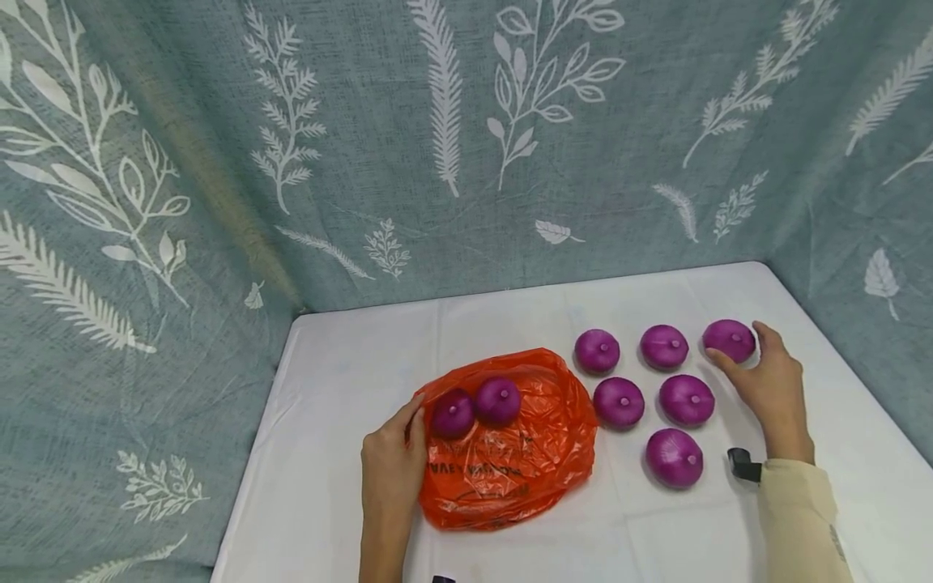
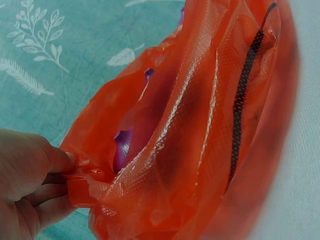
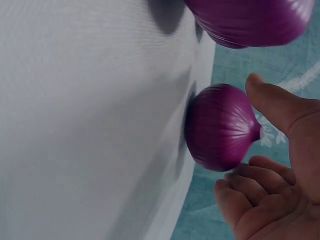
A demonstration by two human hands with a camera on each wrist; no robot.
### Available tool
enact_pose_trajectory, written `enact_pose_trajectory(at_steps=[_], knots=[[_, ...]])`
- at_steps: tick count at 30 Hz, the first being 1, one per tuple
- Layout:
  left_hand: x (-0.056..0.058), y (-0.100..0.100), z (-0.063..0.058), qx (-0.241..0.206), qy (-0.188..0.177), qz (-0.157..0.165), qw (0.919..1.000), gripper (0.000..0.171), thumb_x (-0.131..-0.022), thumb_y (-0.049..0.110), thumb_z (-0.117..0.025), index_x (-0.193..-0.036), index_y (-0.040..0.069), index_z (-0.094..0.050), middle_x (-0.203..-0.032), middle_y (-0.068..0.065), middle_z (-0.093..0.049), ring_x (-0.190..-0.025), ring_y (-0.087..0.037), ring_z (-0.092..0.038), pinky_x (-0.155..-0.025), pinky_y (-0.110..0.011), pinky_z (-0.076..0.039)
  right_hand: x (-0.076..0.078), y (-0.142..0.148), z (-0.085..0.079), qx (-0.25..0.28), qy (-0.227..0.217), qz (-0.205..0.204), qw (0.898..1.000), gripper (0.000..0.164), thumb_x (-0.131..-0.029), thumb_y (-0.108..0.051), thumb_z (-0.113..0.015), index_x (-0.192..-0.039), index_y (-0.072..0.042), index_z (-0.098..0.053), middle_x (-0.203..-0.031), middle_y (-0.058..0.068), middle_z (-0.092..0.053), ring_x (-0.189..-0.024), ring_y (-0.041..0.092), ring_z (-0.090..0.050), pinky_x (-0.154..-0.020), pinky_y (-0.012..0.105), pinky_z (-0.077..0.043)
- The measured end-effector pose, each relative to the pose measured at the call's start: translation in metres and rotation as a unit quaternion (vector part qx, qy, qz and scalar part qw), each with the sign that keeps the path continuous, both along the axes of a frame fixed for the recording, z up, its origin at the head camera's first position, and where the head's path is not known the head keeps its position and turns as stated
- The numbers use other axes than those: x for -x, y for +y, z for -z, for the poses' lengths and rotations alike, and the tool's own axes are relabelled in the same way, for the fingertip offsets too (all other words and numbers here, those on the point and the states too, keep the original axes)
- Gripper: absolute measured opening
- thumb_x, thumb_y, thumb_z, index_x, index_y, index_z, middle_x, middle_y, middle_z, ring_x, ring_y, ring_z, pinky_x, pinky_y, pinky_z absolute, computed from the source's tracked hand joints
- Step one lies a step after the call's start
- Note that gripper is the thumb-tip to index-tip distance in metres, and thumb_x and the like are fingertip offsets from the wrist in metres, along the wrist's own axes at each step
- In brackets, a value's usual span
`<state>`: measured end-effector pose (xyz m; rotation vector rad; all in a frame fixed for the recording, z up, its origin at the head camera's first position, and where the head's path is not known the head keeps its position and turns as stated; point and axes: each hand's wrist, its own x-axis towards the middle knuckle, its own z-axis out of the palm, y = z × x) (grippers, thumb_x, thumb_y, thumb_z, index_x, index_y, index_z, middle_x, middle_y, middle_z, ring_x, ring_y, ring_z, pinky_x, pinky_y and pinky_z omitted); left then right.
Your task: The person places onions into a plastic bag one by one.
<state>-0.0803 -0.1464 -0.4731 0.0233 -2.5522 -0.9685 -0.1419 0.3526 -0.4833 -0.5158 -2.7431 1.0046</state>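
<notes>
Parted thumb and fingers of the right hand (image 1: 774, 389) straddle the far-right onion (image 1: 729, 341), thumb on its left side, fingers on its right; the grasp looks unclosed, though whether a fingertip touches the skin cannot be told. That onion sits toward the back right of the white table (image 1: 328, 405), just beyond the palm, its neck pointing up from the surface (so the neck-to-base line stands roughly upright). The right hand is the nearer; the left hand (image 1: 394, 460) pinches the left rim of the red bag (image 1: 554, 453), well apart, with five loose onions (image 1: 619, 403) between bag and right hand. What counts, it seems, is that the onion's girth lies between thumb and fingers.
</notes>
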Motion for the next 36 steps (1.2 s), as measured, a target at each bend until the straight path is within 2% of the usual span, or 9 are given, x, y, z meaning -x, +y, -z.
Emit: enact_pose_trajectory(at_steps=[2, 6, 14, 17, 21, 25, 30, 36], knots=[[0.000, 0.000, 0.000, 0.001, -0.003, -0.002, 1.0000, 0.029, -0.103, 0.008, -0.069, -0.131, 0.001, -0.074, -0.119, -0.021, -0.076, -0.069, -0.018, -0.065, -0.061, -0.028, -0.055, 0.002, -0.001, 0.001, -0.004, -0.001, -0.004, 1.000, 0.098, -0.100, -0.047, -0.071, -0.163, 0.009, -0.021, -0.159, 0.042, -0.031, -0.143, 0.063, -0.034, -0.112, 0.073, -0.034], [-0.001, -0.001, -0.001, 0.000, -0.009, -0.005, 0.9999, 0.030, -0.103, 0.008, -0.069, -0.131, 0.001, -0.074, -0.120, -0.021, -0.075, -0.065, -0.017, -0.061, -0.056, -0.023, -0.050, 0.005, -0.002, 0.003, -0.008, 0.001, -0.006, 1.000, 0.095, -0.100, -0.043, -0.072, -0.161, 0.012, -0.023, -0.156, 0.043, -0.035, -0.140, 0.063, -0.039, -0.111, 0.071, -0.037], [0.000, -0.002, 0.000, -0.003, -0.013, -0.007, 0.9999, 0.030, -0.103, 0.009, -0.070, -0.132, 0.003, -0.074, -0.121, -0.020, -0.075, -0.066, -0.017, -0.061, -0.056, -0.023, -0.048, 0.006, 0.002, 0.008, -0.008, -0.002, 0.011, 1.000, 0.088, -0.101, -0.035, -0.073, -0.160, 0.011, -0.026, -0.155, 0.042, -0.037, -0.140, 0.062, -0.040, -0.112, 0.069, -0.037], [0.000, -0.001, -0.001, -0.005, -0.007, -0.005, 1.0000, 0.029, -0.103, 0.008, -0.070, -0.131, 0.003, -0.075, -0.121, -0.020, -0.075, -0.064, -0.017, -0.058, -0.054, -0.024, -0.046, 0.007, 0.005, 0.010, -0.005, -0.002, 0.014, 1.000, 0.087, -0.101, -0.035, -0.072, -0.160, 0.011, -0.027, -0.155, 0.042, -0.038, -0.140, 0.062, -0.040, -0.112, 0.069, -0.037], [0.001, -0.001, -0.001, -0.005, -0.004, -0.005, 1.0000, 0.029, -0.103, 0.008, -0.070, -0.131, 0.002, -0.075, -0.121, -0.020, -0.075, -0.068, -0.017, -0.062, -0.057, -0.026, -0.049, 0.008, 0.007, 0.012, -0.003, 0.000, 0.014, 1.000, 0.087, -0.101, -0.036, -0.071, -0.160, 0.011, -0.028, -0.153, 0.043, -0.040, -0.139, 0.061, -0.043, -0.111, 0.068, -0.038], [0.000, -0.001, -0.001, -0.003, -0.007, -0.008, 0.9999, 0.029, -0.103, 0.008, -0.070, -0.131, 0.002, -0.074, -0.119, -0.021, -0.076, -0.069, -0.018, -0.064, -0.058, -0.026, -0.052, 0.009, 0.006, 0.011, -0.001, 0.005, 0.012, 1.000, 0.087, -0.101, -0.036, -0.072, -0.159, 0.012, -0.028, -0.150, 0.044, -0.042, -0.137, 0.061, -0.045, -0.110, 0.069, -0.039], [0.000, -0.002, -0.001, -0.007, -0.006, -0.007, 0.9999, 0.029, -0.102, 0.007, -0.070, -0.131, 0.001, -0.074, -0.119, -0.021, -0.076, -0.061, -0.016, -0.055, -0.051, -0.023, -0.043, 0.008, 0.007, 0.011, -0.005, 0.010, 0.014, 1.000, 0.085, -0.101, -0.033, -0.072, -0.158, 0.013, -0.029, -0.149, 0.045, -0.043, -0.137, 0.060, -0.045, -0.111, 0.068, -0.039], [0.000, -0.002, -0.001, -0.007, 0.000, -0.007, 1.0000, 0.029, -0.102, 0.006, -0.070, -0.130, 0.002, -0.075, -0.120, -0.020, -0.075, -0.068, -0.018, -0.062, -0.055, -0.024, -0.047, 0.004, 0.005, 0.002, -0.012, 0.031, 0.025, 0.999, 0.083, -0.100, -0.030, -0.073, -0.158, 0.013, -0.032, -0.148, 0.044, -0.045, -0.135, 0.060, -0.047, -0.111, 0.067, -0.040]])
